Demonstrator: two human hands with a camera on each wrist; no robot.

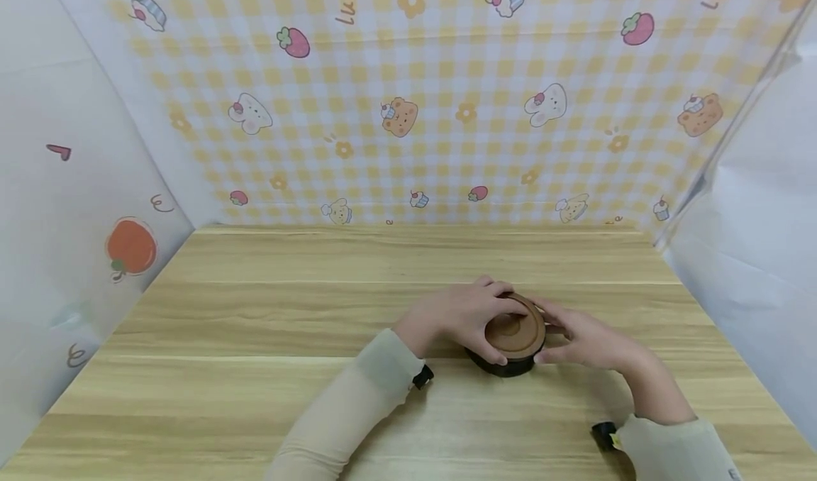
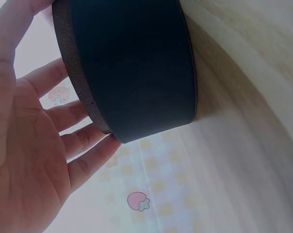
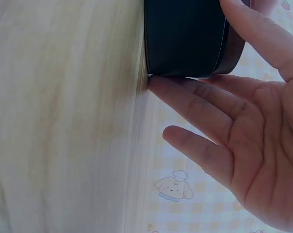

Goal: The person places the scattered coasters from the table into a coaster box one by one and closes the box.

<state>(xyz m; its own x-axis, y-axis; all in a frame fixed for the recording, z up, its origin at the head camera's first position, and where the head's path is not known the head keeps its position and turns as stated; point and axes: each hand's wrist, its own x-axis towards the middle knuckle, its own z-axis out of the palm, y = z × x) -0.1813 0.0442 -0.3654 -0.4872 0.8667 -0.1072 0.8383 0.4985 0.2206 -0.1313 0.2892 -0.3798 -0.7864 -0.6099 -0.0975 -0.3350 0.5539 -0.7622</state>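
Observation:
A low round black container (image 1: 504,369) stands on the table, topped by a brown lid (image 1: 528,339) with a raised round middle. From the left and above, my left hand (image 1: 469,316) grips the lid, thumb at the near edge and fingers over the far side. In the left wrist view, its fingertips reach the brown rim (image 2: 73,68) and the edge of the dark wall (image 2: 137,73). My right hand (image 1: 590,340) holds the container's right side between thumb and fingers. The right wrist view shows fingertips against the dark wall (image 3: 185,39), with the little finger apart from it.
The wood-grain table (image 1: 255,396) runs back to a yellow checked cloth (image 1: 440,147) with cartoon prints. White sheets hang at the left (image 1: 57,204) and right (image 1: 759,218) sides. A small black device (image 1: 603,435) sits at the right cuff.

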